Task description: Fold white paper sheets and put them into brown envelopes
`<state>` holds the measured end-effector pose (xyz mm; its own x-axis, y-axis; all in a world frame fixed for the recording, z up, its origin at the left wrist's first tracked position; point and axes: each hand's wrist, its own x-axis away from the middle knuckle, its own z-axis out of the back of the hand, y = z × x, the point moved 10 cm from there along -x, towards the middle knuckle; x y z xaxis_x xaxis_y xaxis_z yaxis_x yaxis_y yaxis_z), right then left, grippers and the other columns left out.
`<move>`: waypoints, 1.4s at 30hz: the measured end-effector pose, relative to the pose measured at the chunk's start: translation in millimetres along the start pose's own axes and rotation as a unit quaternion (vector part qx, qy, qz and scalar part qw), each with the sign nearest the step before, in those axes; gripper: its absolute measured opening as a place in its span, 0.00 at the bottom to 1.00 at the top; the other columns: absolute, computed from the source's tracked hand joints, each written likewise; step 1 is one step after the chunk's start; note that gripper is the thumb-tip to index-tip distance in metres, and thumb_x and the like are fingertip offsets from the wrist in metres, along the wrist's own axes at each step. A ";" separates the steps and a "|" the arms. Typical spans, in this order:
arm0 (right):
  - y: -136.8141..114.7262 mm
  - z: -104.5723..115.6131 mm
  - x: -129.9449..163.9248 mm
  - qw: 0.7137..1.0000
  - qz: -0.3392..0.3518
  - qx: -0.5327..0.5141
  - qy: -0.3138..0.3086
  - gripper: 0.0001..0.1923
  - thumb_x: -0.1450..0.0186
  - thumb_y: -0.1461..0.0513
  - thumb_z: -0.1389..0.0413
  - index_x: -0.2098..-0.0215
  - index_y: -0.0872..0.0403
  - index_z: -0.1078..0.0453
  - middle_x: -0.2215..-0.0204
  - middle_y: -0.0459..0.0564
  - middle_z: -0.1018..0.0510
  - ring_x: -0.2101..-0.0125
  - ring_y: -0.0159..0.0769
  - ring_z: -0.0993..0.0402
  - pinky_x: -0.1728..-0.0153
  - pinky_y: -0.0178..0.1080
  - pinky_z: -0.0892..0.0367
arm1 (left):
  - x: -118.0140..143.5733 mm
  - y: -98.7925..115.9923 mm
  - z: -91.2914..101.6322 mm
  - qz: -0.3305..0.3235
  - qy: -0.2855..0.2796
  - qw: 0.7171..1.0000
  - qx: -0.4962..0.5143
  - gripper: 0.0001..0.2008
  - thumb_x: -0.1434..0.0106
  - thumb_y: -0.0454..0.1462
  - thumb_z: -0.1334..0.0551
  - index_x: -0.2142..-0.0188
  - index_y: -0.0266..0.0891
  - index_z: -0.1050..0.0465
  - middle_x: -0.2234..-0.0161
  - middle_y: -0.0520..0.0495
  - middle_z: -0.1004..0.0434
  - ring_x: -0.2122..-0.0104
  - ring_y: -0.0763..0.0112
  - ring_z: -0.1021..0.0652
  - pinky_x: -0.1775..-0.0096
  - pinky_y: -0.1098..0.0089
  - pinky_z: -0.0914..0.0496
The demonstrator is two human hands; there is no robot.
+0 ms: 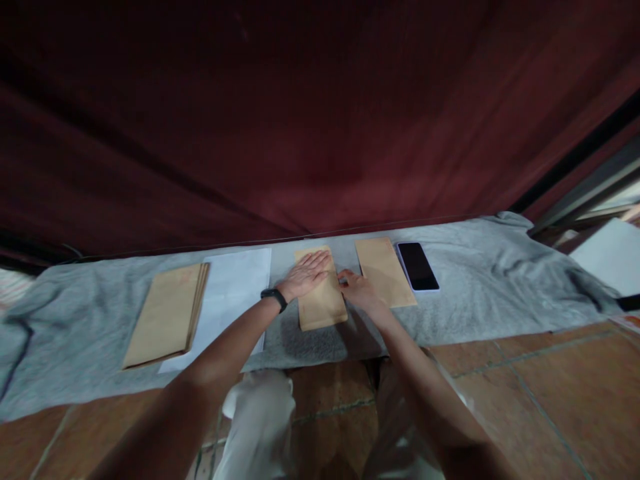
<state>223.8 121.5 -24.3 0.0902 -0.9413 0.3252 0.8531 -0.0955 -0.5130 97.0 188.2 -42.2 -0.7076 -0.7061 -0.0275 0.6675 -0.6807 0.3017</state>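
Observation:
A brown paper envelope [320, 310] lies in front of me on a grey cloth. My left hand [307, 275], with a black band on the wrist, presses flat on its upper part, fingers stretched out. At the envelope's right edge, the thumb and forefinger of my right hand [356, 288] are bent into a pinch on the paper. Another brown envelope [387, 273] lies just to the right, partly behind my right hand and wrist. On the left, a stack of brown envelopes [165, 313] overlaps white paper sheets [235, 287].
A phone [417, 267] with a dark screen lies right of the envelopes. The grey cloth [475, 280] covers a long, narrow surface against a dark red fabric wall [320, 133]. Brown floor tiles [555, 380] lie in front. A white object [610, 257] stands at the far right.

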 end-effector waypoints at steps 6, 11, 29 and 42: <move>3.2 1.9 -1.7 0.999 -0.005 -0.035 -0.002 0.21 0.27 0.66 0.55 0.41 0.50 0.30 0.57 0.51 0.16 0.60 0.37 0.19 0.57 0.34 0.31 | 17.2 24.1 4.1 -0.007 0.027 0.995 0.096 0.29 0.27 0.49 0.49 0.30 0.42 0.40 0.28 0.43 0.45 0.28 0.62 0.46 0.28 0.58 0.58; 4.4 0.7 -2.3 0.999 -0.007 -0.033 -0.018 0.23 0.28 0.67 0.56 0.40 0.51 0.30 0.61 0.50 0.16 0.61 0.37 0.19 0.57 0.35 0.31 | 32.6 42.1 -2.0 -0.014 0.023 0.992 0.123 0.31 0.27 0.51 0.47 0.31 0.39 0.40 0.28 0.39 0.45 0.27 0.61 0.46 0.28 0.59 0.59; -3.8 4.3 -7.8 0.999 0.038 0.029 0.025 0.20 0.25 0.62 0.55 0.41 0.53 0.28 0.49 0.56 0.18 0.52 0.41 0.20 0.52 0.38 0.29 | 67.3 84.6 -8.3 -0.009 -0.017 0.977 0.211 0.27 0.28 0.49 0.46 0.34 0.46 0.35 0.29 0.46 0.42 0.28 0.62 0.45 0.28 0.57 0.63; -16.9 -13.4 -9.0 0.994 0.105 0.035 -0.002 0.24 0.27 0.64 0.52 0.35 0.46 0.30 0.43 0.52 0.21 0.44 0.41 0.24 0.43 0.40 0.32 | 91.0 112.0 0.7 0.003 -0.008 0.933 0.360 0.26 0.37 0.52 0.33 0.42 0.48 0.26 0.34 0.47 0.32 0.30 0.60 0.38 0.29 0.58 0.57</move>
<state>201.7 127.2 -29.1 0.2712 -0.9369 0.2206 0.8492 0.1250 -0.5130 107.2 47.8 -10.2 -0.7113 -0.7028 -0.0118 0.3463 -0.3650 0.8642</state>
